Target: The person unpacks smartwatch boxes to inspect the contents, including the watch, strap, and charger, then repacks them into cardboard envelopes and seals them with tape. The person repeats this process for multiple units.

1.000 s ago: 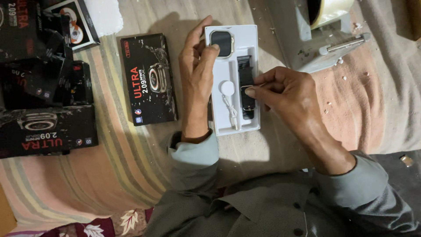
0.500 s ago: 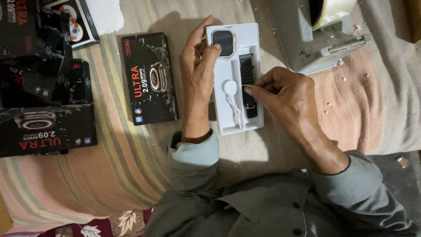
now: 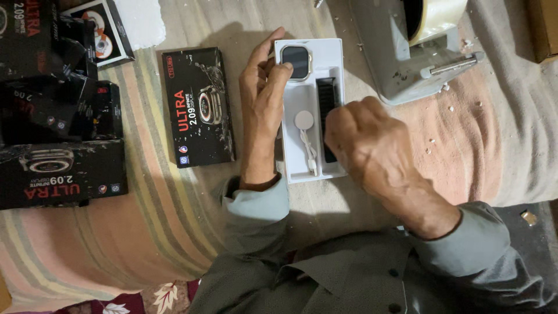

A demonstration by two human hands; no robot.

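Fingers of the left hand (image 3: pixel 263 102) rest against the watch face (image 3: pixel 296 61) seated at the top of the white tray (image 3: pixel 332 55), loosely curled, not gripping it. The right hand (image 3: pixel 363 139) is closed over the black strap (image 3: pixel 326 99) in the tray's right slot. A white charger (image 3: pixel 304 120) lies between them. A black box (image 3: pixel 197 107) sits just left.

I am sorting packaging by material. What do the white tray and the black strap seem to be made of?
The white tray: probably moulded plastic, smooth and matt, with shaped recesses. The black strap under the right hand: perhaps woven fabric or rubber, dull, without shine; the texture is too small to tell.
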